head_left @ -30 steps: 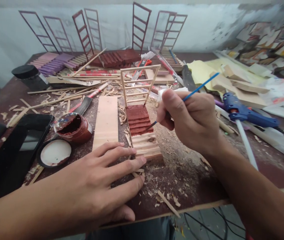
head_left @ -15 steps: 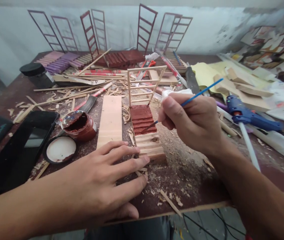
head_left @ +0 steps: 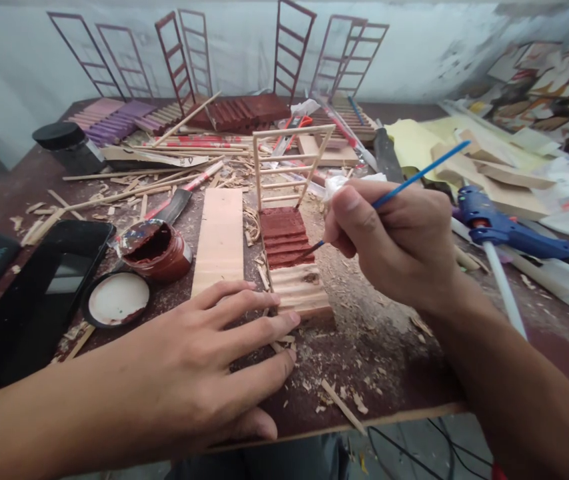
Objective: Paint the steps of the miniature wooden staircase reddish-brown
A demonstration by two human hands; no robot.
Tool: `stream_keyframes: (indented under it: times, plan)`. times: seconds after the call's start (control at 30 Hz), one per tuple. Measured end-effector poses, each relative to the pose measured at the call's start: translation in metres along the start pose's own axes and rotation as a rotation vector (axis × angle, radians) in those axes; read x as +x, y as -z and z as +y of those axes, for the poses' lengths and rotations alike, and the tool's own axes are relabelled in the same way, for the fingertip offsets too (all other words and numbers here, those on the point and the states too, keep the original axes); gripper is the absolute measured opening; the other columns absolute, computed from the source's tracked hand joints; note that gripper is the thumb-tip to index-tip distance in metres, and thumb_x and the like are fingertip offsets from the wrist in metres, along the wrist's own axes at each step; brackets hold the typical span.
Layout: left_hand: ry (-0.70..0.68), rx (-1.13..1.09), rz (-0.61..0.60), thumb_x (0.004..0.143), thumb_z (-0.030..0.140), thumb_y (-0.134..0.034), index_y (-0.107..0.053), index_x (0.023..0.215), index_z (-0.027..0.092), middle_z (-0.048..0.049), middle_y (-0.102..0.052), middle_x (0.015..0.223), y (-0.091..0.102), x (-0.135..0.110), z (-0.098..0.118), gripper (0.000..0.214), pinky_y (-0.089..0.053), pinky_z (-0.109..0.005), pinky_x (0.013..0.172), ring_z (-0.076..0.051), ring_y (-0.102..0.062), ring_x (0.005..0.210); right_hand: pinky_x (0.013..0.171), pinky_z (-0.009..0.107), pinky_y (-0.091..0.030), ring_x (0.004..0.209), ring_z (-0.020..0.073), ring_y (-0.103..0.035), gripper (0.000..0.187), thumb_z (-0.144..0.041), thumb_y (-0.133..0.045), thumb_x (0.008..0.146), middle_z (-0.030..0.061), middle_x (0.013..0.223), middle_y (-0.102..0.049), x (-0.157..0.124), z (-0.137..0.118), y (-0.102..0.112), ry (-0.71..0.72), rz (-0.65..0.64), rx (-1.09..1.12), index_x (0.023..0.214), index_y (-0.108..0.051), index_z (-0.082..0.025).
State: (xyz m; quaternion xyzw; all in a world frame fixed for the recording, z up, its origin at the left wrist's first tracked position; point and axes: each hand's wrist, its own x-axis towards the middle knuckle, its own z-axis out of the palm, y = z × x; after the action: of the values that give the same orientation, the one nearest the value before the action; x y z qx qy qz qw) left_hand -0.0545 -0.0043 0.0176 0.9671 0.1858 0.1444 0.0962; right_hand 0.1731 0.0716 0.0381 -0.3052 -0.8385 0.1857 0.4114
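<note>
A small ribbed wooden piece [head_left: 298, 287] lies at the table's middle, its far half painted dark red, with a bare stick frame [head_left: 289, 167] standing at its far end. My right hand [head_left: 394, 243] pinches a thin blue paintbrush [head_left: 417, 177]; the bristles touch the painted part near its boundary with the bare wood. My left hand [head_left: 204, 367] lies flat with fingers spread, fingertips against the piece's near left corner. An open pot of red-brown paint [head_left: 157, 250] stands to the left, its lid [head_left: 117, 300] beside it.
A plain wood plank [head_left: 219, 240] lies left of the piece. A blue glue gun [head_left: 504, 227] lies on the right. A black phone [head_left: 44, 287] is at the left. Painted ribbed pieces and frames [head_left: 244, 110] stand at the back. Sticks and shavings litter the table [head_left: 374, 360].
The brush tip has shifted slightly along the painted ribs, and my right hand has edged up and right. My left hand has stayed in place. The view has drifted a little.
</note>
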Motion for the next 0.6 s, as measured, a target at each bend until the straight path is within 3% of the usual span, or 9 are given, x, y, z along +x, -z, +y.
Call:
stream_keyframes:
  times: [0.17, 0.43, 0.6]
  plan:
    - [0.003, -0.002, -0.002, 0.099, 0.042, -0.05, -0.062, 0.123, 0.013, -0.0114, -0.056, 0.138, 0.0002, -0.0018, 0.0006, 0.039, -0.045, -0.056, 0.101, -0.035, -0.051, 0.125, 0.048, 0.029, -0.03, 0.047, 0.0073, -0.037, 0.043, -0.029, -0.043, 0.101, -0.0027, 0.051, -0.044, 0.0002, 0.0005, 0.0017, -0.007, 0.046, -0.012, 0.06, -0.051, -0.019]
    - [0.008, 0.008, -0.02, 0.099, 0.042, -0.05, -0.062, 0.123, 0.014, -0.0112, -0.056, 0.138, 0.0032, -0.0012, 0.0023, 0.038, -0.045, -0.054, 0.102, -0.033, -0.051, 0.125, 0.052, 0.029, -0.029, 0.051, 0.0068, -0.035, 0.043, -0.028, -0.043, 0.101, -0.0032, 0.055, -0.04, -0.0001, -0.0005, 0.0034, 0.015, 0.026, -0.064, 0.06, -0.05, -0.018]
    - [0.009, 0.004, -0.031, 0.099, 0.042, -0.05, -0.063, 0.121, 0.013, -0.0124, -0.057, 0.138, 0.0039, 0.0007, 0.0024, 0.038, -0.046, -0.055, 0.101, -0.034, -0.053, 0.123, 0.046, 0.028, -0.026, 0.049, 0.0071, -0.035, 0.041, -0.026, -0.043, 0.101, -0.003, 0.053, -0.041, -0.0008, -0.0033, 0.0024, 0.012, 0.016, -0.079, 0.062, -0.051, -0.019]
